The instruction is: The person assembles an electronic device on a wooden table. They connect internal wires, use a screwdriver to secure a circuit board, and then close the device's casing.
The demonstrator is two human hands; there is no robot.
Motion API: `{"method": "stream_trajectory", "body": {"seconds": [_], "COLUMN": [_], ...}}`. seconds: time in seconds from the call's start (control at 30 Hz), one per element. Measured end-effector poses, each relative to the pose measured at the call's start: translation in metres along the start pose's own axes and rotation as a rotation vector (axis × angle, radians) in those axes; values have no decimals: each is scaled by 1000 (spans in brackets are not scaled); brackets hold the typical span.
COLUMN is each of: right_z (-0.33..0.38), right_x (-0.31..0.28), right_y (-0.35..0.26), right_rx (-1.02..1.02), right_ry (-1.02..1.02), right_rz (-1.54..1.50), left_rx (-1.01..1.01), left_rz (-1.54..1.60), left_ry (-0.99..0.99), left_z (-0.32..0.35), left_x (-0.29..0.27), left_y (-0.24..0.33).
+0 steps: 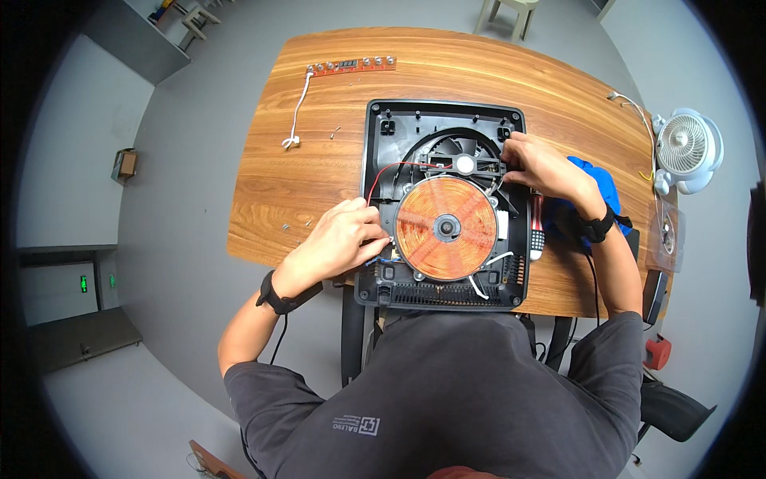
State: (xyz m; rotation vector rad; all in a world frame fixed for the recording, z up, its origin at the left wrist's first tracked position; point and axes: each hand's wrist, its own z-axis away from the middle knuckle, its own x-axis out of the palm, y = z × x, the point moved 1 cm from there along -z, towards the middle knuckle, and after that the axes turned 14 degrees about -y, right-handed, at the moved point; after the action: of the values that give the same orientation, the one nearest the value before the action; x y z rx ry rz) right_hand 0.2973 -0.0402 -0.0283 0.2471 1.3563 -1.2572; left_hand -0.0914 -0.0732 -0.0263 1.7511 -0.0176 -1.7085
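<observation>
Left hand [341, 237] is curled narrow beside copper coil [427, 231], right hand [544, 166] at fan bracket [485, 166]; held items cannot be determined; forearms [249, 331] are angled inward.

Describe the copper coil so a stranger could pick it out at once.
On the wood-grain table, at the person's edge, lies an open black housing. Inside, right of the left hand and below the fan in the picture, sits the copper coil. It alone is a large, flat, orange-brown disc.
</observation>
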Motion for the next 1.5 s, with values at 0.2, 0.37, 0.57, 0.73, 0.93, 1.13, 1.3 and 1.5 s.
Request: {"method": "stream_trajectory", "body": {"seconds": [0.2,0.37,0.57,0.73,0.93,1.13,1.3,1.5], "right_z": [0,0,0,-1,0,-1,-1,1], "right_x": [1,0,-1,0,0,2,1,-3], "right_y": [1,1,0,2,1,2,1,-4], "right_rx": [-12,-8,-8,-12,-7,-8,-15,27], "right_ry": [1,-2,-19,-9,-3,-2,-7,-47], "right_rz": [-8,-22,-25,-11,-27,-34,-26,-47], "left_rx": [36,43,46,-10,-31,-32,-2,-7], "left_rz": [-12,-35,-29,-15,19,-4,-22,1], "left_ry": [-12,-30,-6,-4,4,18,37,54], "left_z": [-1,-3,-4,-3,-3,-1,-2,-1], "left_x": [1,3,3,4,4,7,7,8], "left_y": [0,0,-1,1,3,2,3,5]}}
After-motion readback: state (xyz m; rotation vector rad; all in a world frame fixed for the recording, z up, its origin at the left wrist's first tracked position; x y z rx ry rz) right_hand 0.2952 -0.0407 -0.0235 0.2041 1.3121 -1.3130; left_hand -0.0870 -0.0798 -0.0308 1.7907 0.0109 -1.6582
